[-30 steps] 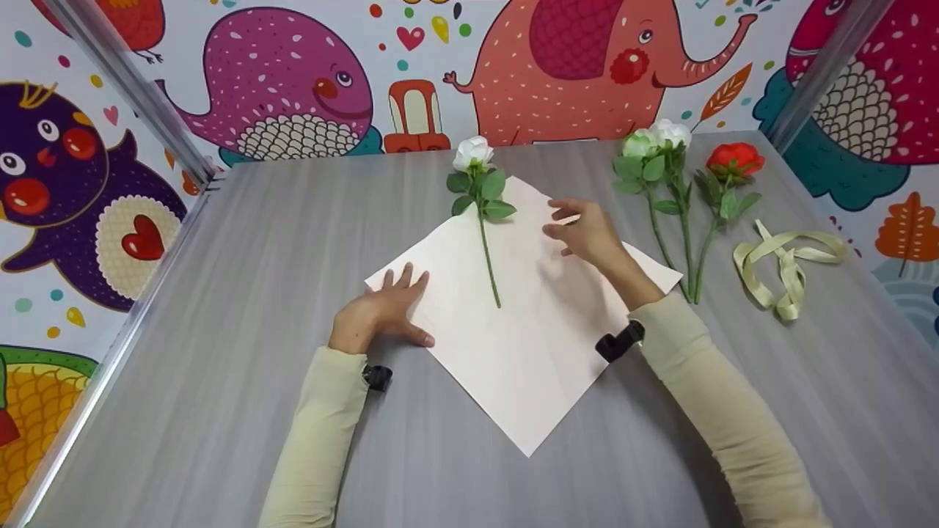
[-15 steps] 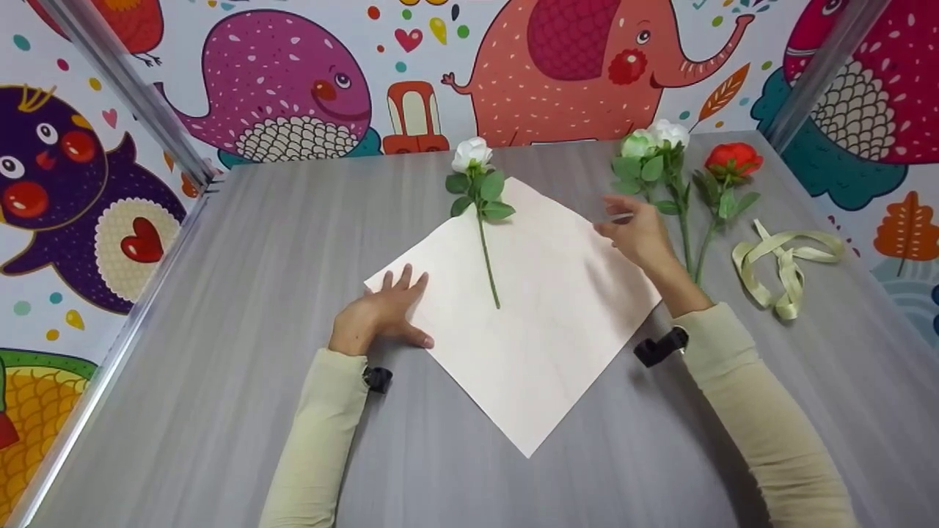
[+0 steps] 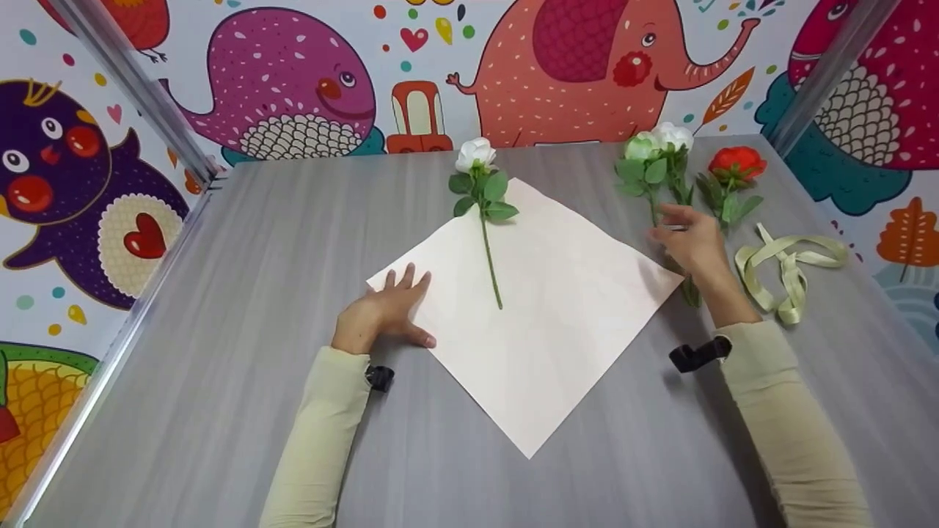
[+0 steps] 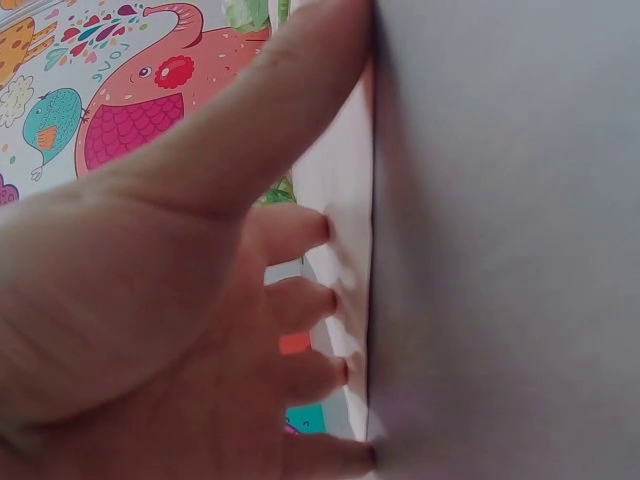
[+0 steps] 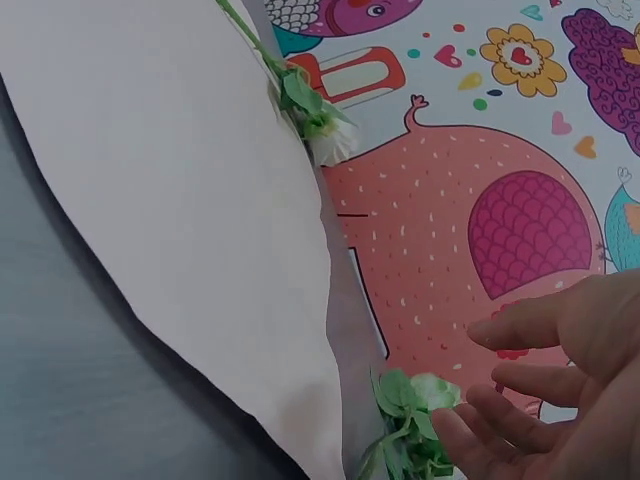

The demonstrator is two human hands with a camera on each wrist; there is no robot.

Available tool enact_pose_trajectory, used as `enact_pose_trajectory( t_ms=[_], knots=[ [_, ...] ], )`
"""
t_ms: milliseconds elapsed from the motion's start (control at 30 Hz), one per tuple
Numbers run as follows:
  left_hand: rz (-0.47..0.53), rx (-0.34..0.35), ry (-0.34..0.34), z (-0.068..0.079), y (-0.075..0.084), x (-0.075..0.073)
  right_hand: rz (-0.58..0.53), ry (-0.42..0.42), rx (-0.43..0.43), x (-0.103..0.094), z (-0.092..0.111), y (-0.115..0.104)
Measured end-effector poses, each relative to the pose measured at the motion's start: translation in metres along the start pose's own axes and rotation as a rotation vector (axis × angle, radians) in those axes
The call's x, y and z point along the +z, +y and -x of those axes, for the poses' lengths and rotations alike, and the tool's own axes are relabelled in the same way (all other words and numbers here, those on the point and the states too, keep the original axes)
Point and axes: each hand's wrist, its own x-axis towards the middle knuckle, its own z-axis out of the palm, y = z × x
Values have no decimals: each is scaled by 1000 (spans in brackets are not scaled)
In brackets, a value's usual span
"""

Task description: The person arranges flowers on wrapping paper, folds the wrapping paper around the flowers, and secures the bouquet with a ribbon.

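A pale pink sheet of paper [image 3: 557, 330] lies on the table like a diamond. Across its upper left edge rests a white rose [image 3: 475, 155], stem on the paper. My left hand [image 3: 385, 312] presses the paper's left corner with spread fingers; in the left wrist view its fingertips [image 4: 335, 300] touch the sheet. Past the right corner, my right hand [image 3: 693, 242] is over the stems of a greenish-white rose [image 3: 640, 147], another white rose [image 3: 673, 136] and a red rose [image 3: 737, 165]. Its fingers are loosely bent, with nothing visible between them in the right wrist view.
A pale yellow-green ribbon [image 3: 792, 271] lies loosely looped to the right of the flowers. Walls printed with cartoon animals border the grey table [image 3: 242, 257] at the back and sides. A metal post [image 3: 139, 88] stands at the back left.
My right hand has moved right, from above the paper to the stems beside its right corner. That corner, raised earlier, now lies lower. My left hand has stayed in place.
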Motion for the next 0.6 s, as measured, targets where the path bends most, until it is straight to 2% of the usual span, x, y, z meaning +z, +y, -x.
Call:
enact_pose_trajectory(
  t_ms=[200,333,600],
  knots=[
    [9,2,15,0,1,0,-45,42,63,-13,-6,11],
    [27,3,16,0,0,0,-106,39,120,-19,-9,21],
    [24,0,11,-1,-1,2,-109,20,215,-29,-18,33]
  ],
)
